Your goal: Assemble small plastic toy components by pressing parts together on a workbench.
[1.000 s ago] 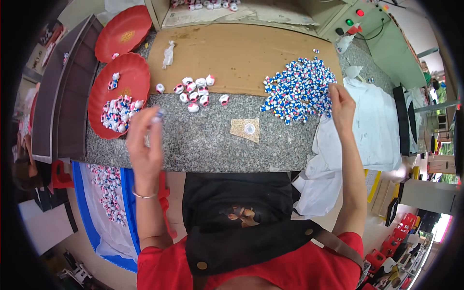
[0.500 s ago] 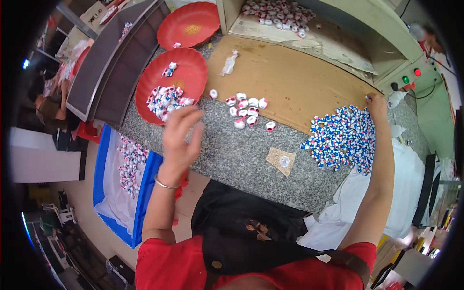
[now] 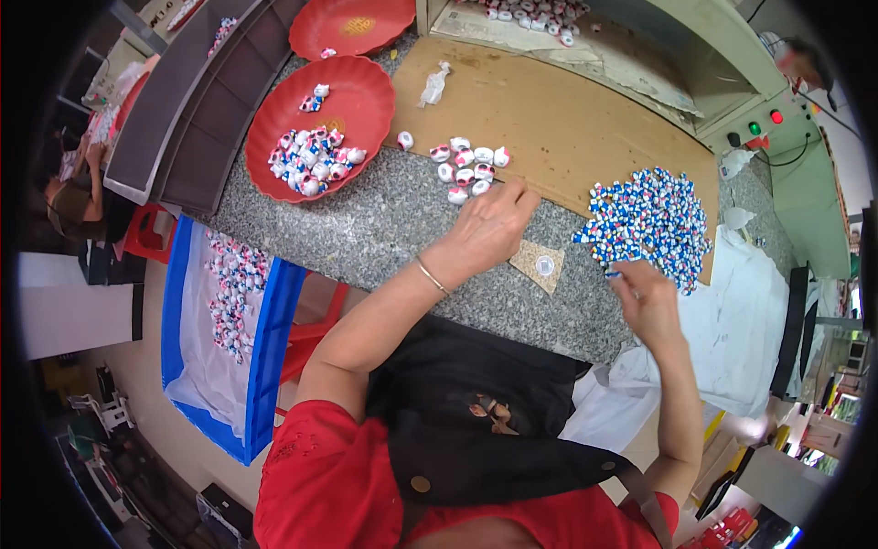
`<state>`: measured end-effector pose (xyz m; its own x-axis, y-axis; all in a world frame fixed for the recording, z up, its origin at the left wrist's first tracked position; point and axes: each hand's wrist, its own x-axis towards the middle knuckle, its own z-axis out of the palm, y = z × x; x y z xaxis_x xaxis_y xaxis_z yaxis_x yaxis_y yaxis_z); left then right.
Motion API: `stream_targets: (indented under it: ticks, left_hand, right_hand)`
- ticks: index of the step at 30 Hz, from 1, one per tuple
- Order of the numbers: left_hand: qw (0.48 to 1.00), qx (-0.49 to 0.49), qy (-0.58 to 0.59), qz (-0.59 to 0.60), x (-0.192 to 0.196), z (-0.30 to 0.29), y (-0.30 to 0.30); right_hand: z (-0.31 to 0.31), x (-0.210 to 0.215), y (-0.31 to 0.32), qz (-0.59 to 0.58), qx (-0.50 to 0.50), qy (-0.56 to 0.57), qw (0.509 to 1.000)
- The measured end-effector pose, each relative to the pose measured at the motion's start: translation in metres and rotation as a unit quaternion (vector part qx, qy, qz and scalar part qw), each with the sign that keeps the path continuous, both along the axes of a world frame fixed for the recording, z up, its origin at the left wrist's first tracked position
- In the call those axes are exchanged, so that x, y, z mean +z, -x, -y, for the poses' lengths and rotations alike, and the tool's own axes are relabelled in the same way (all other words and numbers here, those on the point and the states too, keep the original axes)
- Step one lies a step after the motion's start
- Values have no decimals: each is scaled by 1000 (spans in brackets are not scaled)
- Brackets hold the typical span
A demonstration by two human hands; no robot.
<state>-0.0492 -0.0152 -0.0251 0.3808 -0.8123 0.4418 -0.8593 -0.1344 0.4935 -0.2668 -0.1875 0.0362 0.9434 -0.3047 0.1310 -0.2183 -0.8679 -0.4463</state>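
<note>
On the counter: bare granite (image 3: 384, 229) between red tray (image 3: 274, 178) and candy pile (image 3: 651, 224).
left hand (image 3: 489, 229): loosely curled, has come down beside small candy cluster (image 3: 466, 166).
right hand (image 3: 645, 297): pinching one candy (image 3: 611, 273) at the pile's edge.

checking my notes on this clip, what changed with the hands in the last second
The left hand came down from a raised position near the red plate to the counter, by the small cluster of wrapped candies. The right hand drew back from the far side of the blue candy pile to its near edge, fingers pinching one piece. Plate, cluster and pile stayed put.
</note>
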Motion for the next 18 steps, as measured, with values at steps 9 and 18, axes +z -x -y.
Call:
stream_targets:
  ticks: [9,18]
  left_hand:
    - [997,-39,57,-28,-17,-22,2]
    - [775,-113,138,-606,3,-94,34]
  right_hand:
    - [-38,-26,8,-45,-5,49,998]
    - [-60,-13,-26,30,35,-2,999]
